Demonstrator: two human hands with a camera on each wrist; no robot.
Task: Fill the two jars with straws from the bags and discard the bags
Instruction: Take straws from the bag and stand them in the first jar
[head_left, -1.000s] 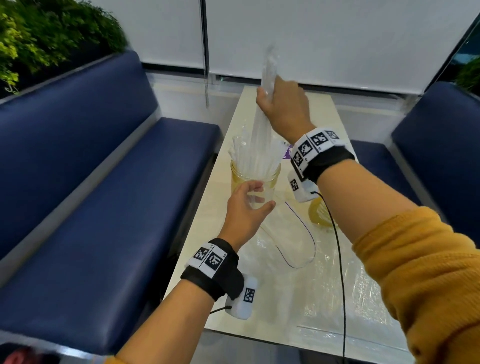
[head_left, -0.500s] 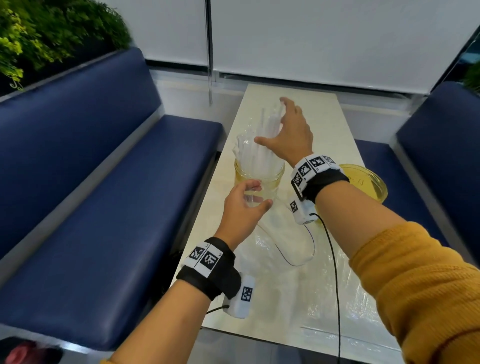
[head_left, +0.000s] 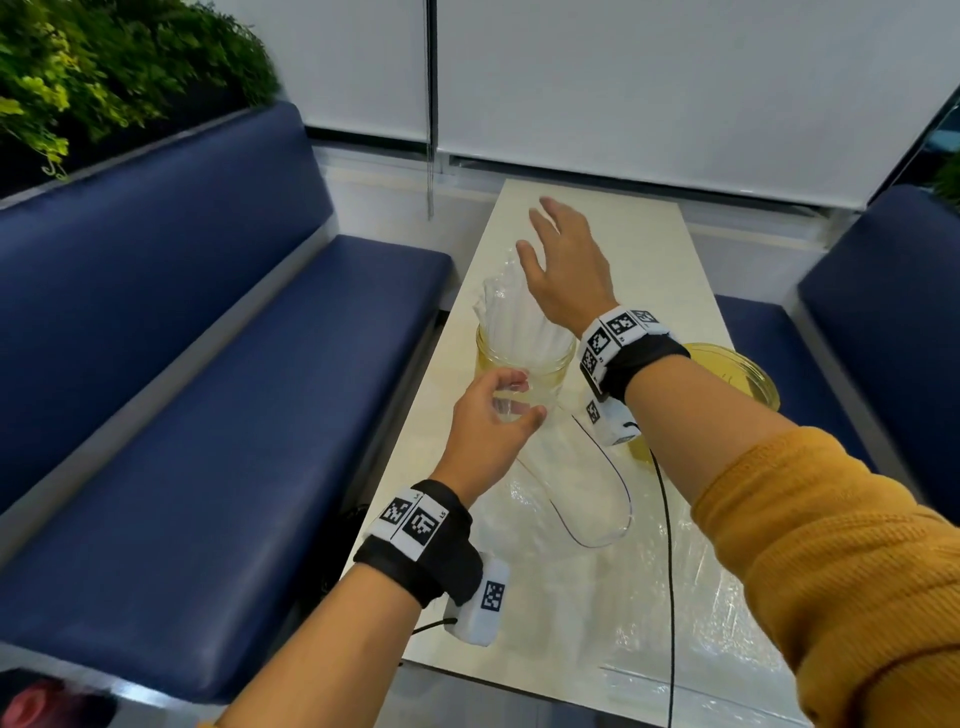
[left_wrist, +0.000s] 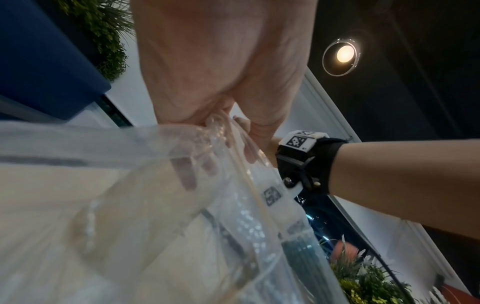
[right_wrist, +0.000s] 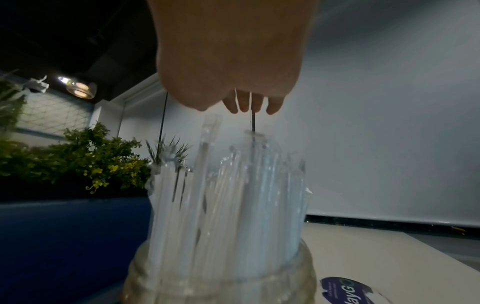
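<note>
The step in hand looks like settling the bundle: steady the clear glass jar (head_left: 524, 369) low on its wall and tap the tall clear plastic straws (head_left: 511, 312) down with a flat palm, lightly, so none tip out over the rim. The left hand (head_left: 491, 421) curls round the jar's lower wall, gripping it and what seems to be a fold of the clear plastic bag (head_left: 582, 499) lying crumpled on the pale desk (head_left: 649, 249). The right hand (head_left: 563, 265) hovers just above the straw tops, fingers spread and holding nothing. The straws stand upright and tightly packed, translucent white, fanning slightly. A second, empty yellowish glass jar (head_left: 748, 374) stands to the right, partly hidden by the right forearm
</note>
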